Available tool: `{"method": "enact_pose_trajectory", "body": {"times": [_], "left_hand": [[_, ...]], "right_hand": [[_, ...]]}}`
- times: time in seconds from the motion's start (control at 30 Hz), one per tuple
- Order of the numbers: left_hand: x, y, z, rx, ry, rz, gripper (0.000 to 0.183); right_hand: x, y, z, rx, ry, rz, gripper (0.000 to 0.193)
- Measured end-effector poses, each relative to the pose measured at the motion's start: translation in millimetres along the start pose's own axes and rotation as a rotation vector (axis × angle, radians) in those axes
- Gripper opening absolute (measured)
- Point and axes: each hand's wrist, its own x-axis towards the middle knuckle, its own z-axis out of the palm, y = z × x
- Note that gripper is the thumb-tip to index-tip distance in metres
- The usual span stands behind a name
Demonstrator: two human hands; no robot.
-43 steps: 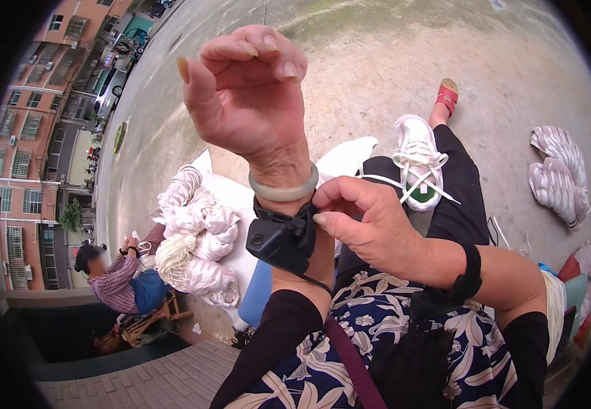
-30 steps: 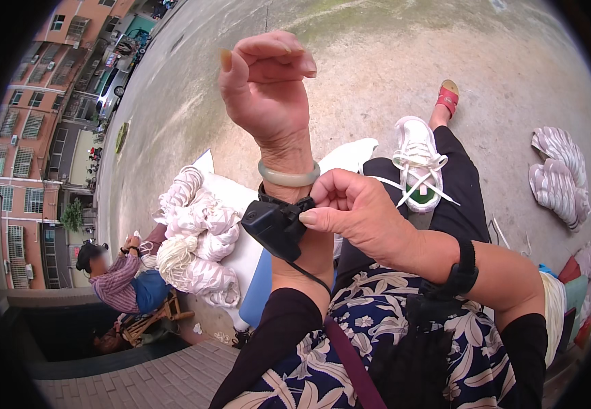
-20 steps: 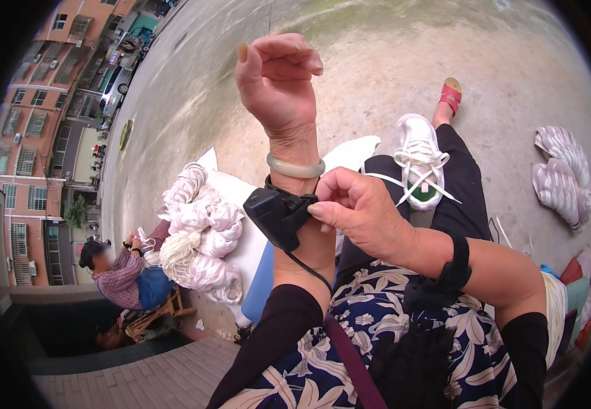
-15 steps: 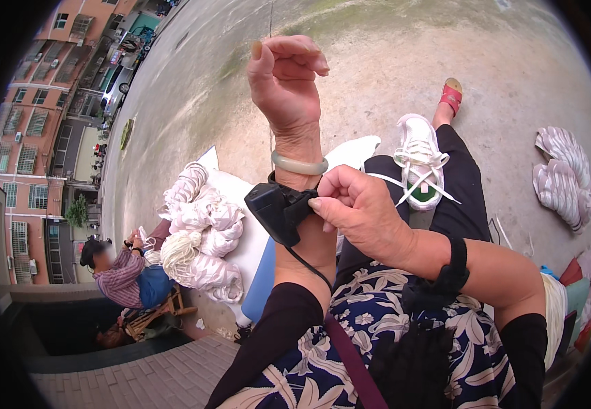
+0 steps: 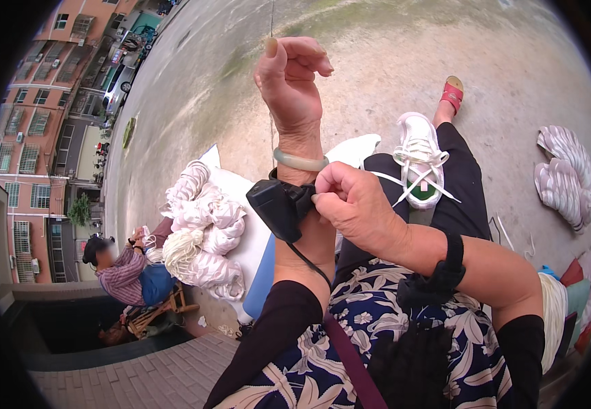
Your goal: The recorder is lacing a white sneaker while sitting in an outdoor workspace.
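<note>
1. Black device (image 5: 274,211) is sitting on the left wrist, centre of frame, just below the pale bangle (image 5: 300,161); its long axis is slanting from upper left to lower right, across the near-vertical forearm.
2. Right hand (image 5: 364,204) is coming in from the lower right and working nearest the device; thumb and forefinger are pinching together on the black strap (image 5: 304,198) at the device's right edge. Exact bit between the tips is being hidden by the fingers.
3. Key relation: the device body is lying directly left of the pinch, slightly lower, with the strap bridging the two.
4. Left hand (image 5: 290,92) is pointing up at top centre, palm showing, fingers curling loosely and holding nothing; it is staying clear of the strap, above the bangle.
5. Thin black cord (image 5: 310,263) is trailing from the device toward the lower right along the forearm.
6. White sneaker (image 5: 418,158) is resting on the dark trousers (image 5: 460,180), right of centre, apart from both hands.
7. White bundles (image 5: 203,235) are lying at centre left.
</note>
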Motion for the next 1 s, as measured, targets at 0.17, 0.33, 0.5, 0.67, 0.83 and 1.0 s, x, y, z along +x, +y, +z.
{"method": "enact_pose_trajectory", "body": {"times": [0.17, 0.33, 0.5, 0.67, 0.83, 1.0], "left_hand": [[-0.1, -2.5, -1.2, 0.034, 0.001, -0.007, 0.048], [-0.9, -4.9, 0.4, 0.044, -0.01, -0.039, 0.046], [-1.4, -7.3, -3.4, 0.011, 0.003, -0.075, 0.043], [1.3, 1.1, -5.8, -0.395, 0.119, -0.161, 0.041], [1.1, 13.3, 3.3, -0.874, 0.19, -0.353, 0.034], [2.5, 26.7, 18.8, -0.886, 0.085, -0.354, 0.033]], "right_hand": [[3.6, -1.5, -10.6, 0.001, -0.103, 0.008, 0.012], [2.2, -3.0, -9.5, -0.036, -0.063, -0.074, 0.032], [-1.6, -4.6, -11.3, -0.127, -0.094, -0.097, 0.027], [-7.5, 7.1, -22.5, 0.022, -0.107, -0.082, 0.016], [-4.8, 0.9, -29.3, 0.152, -0.202, 0.046, 0.014], [-5.1, -2.1, -35.2, 0.104, -0.223, 0.059, 0.014]]}}
